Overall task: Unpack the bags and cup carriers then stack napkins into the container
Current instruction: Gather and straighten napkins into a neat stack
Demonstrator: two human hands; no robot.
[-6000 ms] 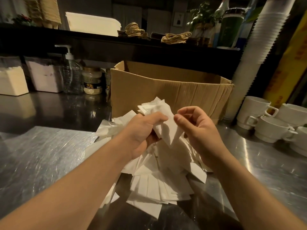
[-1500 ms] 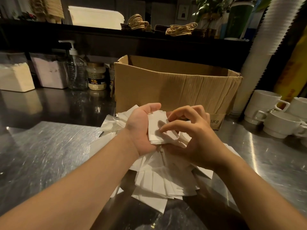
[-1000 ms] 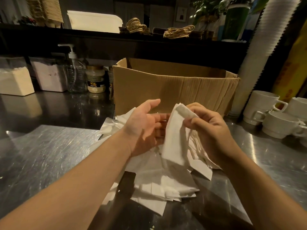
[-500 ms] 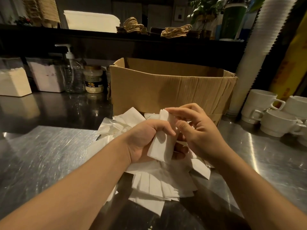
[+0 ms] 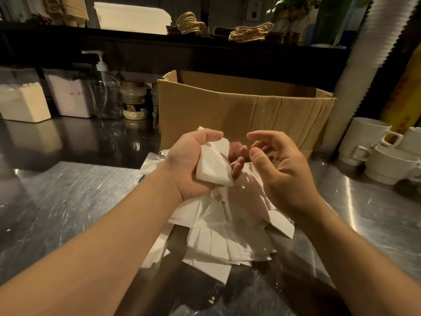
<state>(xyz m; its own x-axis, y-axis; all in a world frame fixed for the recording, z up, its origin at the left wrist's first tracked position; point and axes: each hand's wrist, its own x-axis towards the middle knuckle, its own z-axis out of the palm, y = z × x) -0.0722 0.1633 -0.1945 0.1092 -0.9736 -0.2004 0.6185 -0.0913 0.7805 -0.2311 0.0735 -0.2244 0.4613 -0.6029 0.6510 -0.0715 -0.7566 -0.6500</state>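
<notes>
1. A small bundle of folded napkins (image 5: 213, 164) is gripped in the left hand (image 5: 193, 165), thumb over the top and fingers curled beneath; if the grip is loosened, the bundle could fan apart and fall back onto the loose pile of napkins (image 5: 223, 231) lying on the steel counter (image 5: 57, 201) directly below.
2. The right hand (image 5: 280, 169) is held just beside the bundle with fingers loosely curved and nothing in it (no napkin is pinched). Should the next sheet be plucked carelessly, several could be dragged along and the pile scattered further.
3. The pile is spread unevenly, some sheets overhanging others; edges may be creased or torn if sheets are pulled against the weight above.
4. The cardboard box (image 5: 241, 110) stands close behind the hands, and the white cups (image 5: 369, 142) sit to the right; a wide sweep of the right arm could knock them.
5. No napkin container can be identified with certainty, so misplacement remains a risk.
</notes>
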